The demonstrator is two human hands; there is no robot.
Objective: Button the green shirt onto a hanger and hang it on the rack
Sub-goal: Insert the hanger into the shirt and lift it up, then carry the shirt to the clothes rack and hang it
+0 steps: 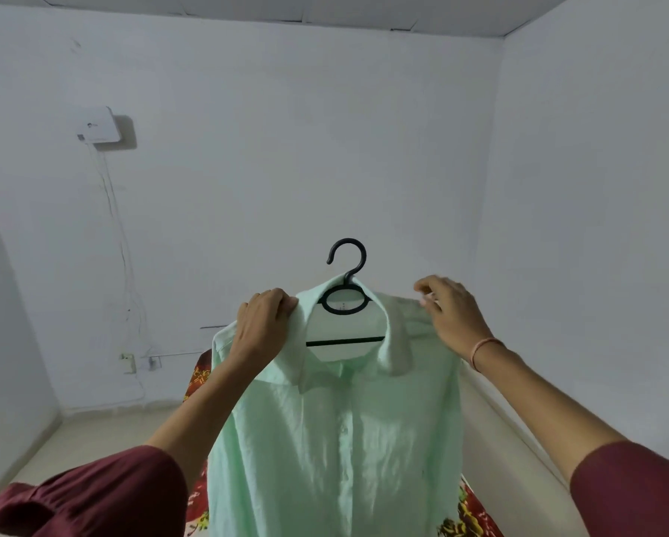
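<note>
Bare white walls [325, 149] — wall-mounted white box [98, 125], trailing cables [120, 242]

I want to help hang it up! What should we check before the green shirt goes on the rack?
1. Green shirt on the black hanger: ok.
2. Front buttoned: lower part looks closed, ok; collar open at the top.
3. Left hand grip on the shoulder: ok.
4. Right hand grip on the other shoulder: ok.
5. Hook free and upright: ok.
6. Rack within reach: cannot tell, none in view.
</note>
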